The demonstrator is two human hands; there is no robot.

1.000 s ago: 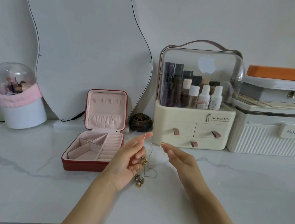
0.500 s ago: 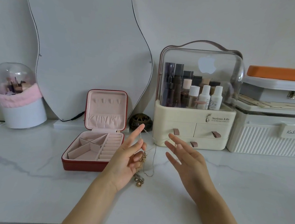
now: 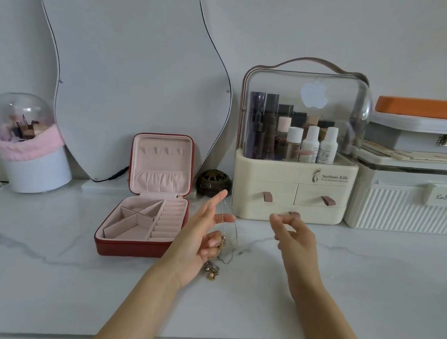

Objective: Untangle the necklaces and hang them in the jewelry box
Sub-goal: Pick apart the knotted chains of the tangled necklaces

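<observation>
- Two bare hands over the white marble counter (image 3: 48, 276), palms facing each other, well apart.
- Left hand (image 3: 197, 245): index and middle fingers stretched out, ring and little fingers curled in on the necklaces (image 3: 221, 245); a thin chain runs up to the index fingertip and loops back down.
- Necklace count: cannot tell, chains too fine and bunched (at least two gold charm clusters show, one at the curled fingers, one hanging below the palm just above the counter).
- Right hand (image 3: 296, 238): fingers curled loosely, thumb and index tips close together; whether they pinch a chain cannot be made out.
- One jewelry box (image 3: 141, 248), red outside, pink lining, lid upright and open, sits just left of the left hand. Tray and the lid's row of hooks hold no necklace.
- One wavy mirror (image 3: 133, 76) leans on the wall behind the box.
- One cream makeup organizer (image 3: 292, 201) with clear dome: three drawers, bottles inside (three white ones in front).
- One small dark round pot (image 3: 214, 182) between box and organizer.
- One domed brush holder (image 3: 28, 151) with pink trim, far left.
- Stacked white storage cases (image 3: 406, 210) far right, one orange pad (image 3: 425, 107) on top.
</observation>
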